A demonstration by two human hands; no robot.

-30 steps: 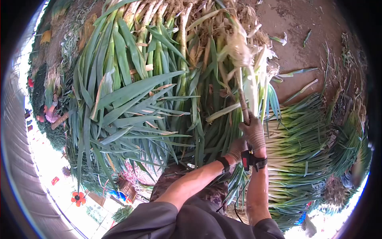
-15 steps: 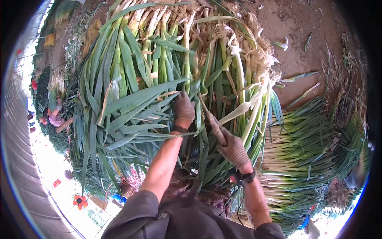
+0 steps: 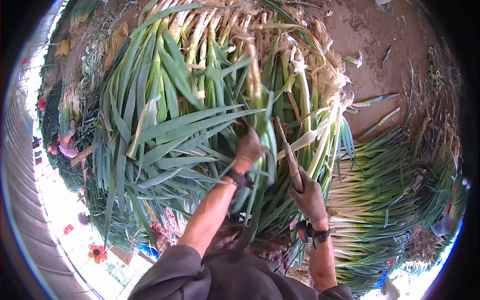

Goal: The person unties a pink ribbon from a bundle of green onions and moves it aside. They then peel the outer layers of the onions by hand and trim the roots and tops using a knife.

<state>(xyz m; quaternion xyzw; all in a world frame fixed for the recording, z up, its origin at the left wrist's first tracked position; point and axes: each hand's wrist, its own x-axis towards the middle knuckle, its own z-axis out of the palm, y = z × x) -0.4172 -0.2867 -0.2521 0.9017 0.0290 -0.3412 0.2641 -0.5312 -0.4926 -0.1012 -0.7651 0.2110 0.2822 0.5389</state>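
Note:
My left hand (image 3: 250, 148), in a grey work glove, is closed round the green leaves of a green onion (image 3: 254, 70), whose pale stalk and roots point away from me and are blurred. My gloved right hand (image 3: 309, 201) grips a long narrow knife-like tool (image 3: 290, 157), brown with dirt, its thin end slanting up and left over the leaves. Under both hands spreads a thick pile of green onions (image 3: 165, 75), with roots at the far side and leaves toward me. Dry, pale outer skins (image 3: 337, 82) hang along the pile's right edge.
To the right, a stack of cleaner green onions (image 3: 370, 195) lies with white stalks toward the pile. Bare brown soil (image 3: 370, 65) with scattered leaves shows at the upper right. Another person (image 3: 67, 145) is far left among more green onions, near a curved plastic wall (image 3: 30, 220).
My left hand has shifted right and slightly down, and a root-ended stalk now blurs above it. My right hand and the tool have moved right and down, with the tool more upright.

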